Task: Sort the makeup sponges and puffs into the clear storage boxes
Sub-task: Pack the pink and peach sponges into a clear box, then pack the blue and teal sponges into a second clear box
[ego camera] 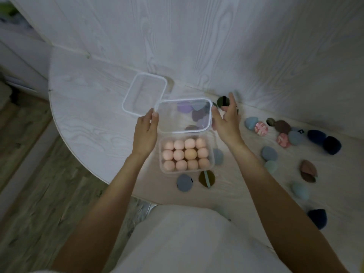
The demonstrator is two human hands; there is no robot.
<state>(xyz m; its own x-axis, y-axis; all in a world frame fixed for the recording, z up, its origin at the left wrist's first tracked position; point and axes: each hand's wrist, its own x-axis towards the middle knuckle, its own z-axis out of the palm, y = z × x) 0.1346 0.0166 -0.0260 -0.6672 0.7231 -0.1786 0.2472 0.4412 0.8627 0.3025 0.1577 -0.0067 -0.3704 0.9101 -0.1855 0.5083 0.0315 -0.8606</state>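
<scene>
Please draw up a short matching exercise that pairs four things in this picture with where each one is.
Things:
1. peach sponges
2. purple puffs
3. spare lid
4. dark blue puffs

Places:
A. loose on the table, far right
B. under the lid held in both hands
C. packed in rows in the near box
D. flat on the table, left of the far box

Pairs: 1-C, 2-B, 3-D, 4-A
</scene>
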